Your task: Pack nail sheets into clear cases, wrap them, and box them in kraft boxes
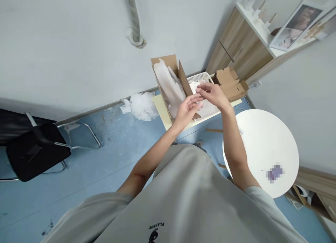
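Observation:
My left hand (188, 108) is raised over the right edge of an open cardboard box (189, 89). Its palm is turned up, the fingers are spread, and I see nothing in it. My right hand (214, 95) hovers above a white plastic basket (208, 77), fingers loosely curved and apart, with nothing visible in its grasp. The fingertips of both hands are close together; whether they touch I cannot tell. White wrapping sheet (169, 82) fills the box. Small white packets (193, 86) lie in the basket, partly hidden by my hands.
The box and basket stand on a low pale-yellow table (160, 110). Beyond my right hand is a smaller opened carton (232, 85). A crumpled white bag (143, 106) lies on the floor. To the right is a round white table (265, 141), to the left a black chair (39, 152).

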Tool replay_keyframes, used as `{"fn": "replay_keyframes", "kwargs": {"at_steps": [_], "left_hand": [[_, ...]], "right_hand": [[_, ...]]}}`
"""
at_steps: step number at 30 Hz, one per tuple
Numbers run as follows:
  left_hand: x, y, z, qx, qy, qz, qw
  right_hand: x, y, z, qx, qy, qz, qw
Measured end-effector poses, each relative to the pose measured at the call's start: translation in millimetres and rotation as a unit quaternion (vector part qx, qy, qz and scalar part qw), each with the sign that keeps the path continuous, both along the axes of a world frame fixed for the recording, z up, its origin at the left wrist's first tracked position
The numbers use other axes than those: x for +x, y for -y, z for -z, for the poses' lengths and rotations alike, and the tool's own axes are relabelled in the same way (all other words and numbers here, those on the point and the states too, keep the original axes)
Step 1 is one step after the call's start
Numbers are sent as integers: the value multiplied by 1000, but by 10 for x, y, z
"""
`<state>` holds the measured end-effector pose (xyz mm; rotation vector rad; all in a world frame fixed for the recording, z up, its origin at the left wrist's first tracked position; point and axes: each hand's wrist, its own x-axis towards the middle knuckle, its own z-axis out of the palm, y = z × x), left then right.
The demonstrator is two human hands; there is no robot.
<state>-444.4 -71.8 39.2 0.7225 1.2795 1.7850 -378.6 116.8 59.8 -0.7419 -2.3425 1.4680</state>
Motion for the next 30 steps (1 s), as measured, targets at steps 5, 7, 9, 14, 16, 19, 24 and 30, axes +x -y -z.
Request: {"fn": "replay_keyframes", "kwargs": {"at_steps": [5,7,9,14,16,19,24,30], "left_hand": [[-258,334,140,-50,36,-79,995],[-291,436,161,-56,46,-87,994],[-305,527,166,-57,49,-85,993],[-338,732,175,-53,55,-82,994],[-359,802,194,-52,58,-86,993],[-388,866,233,-53,62,-87,993],[-397,840,268,-47,78,-81,993],[-409,709,247,-46,80,-53,994]], "right_hand": [[-758,233,247,104,55,-96,988],[-1059,276,403,168,83,-124,974],[-1331,322,540,214,141,-144,956],[-1665,484,679,246,269,-93,926],[-1636,532,654,251,256,-46,932],[-1501,557,555,262,184,-2,947],[-1257,546,316,247,107,18,963],[-1048,611,192,187,76,61,978]]}}
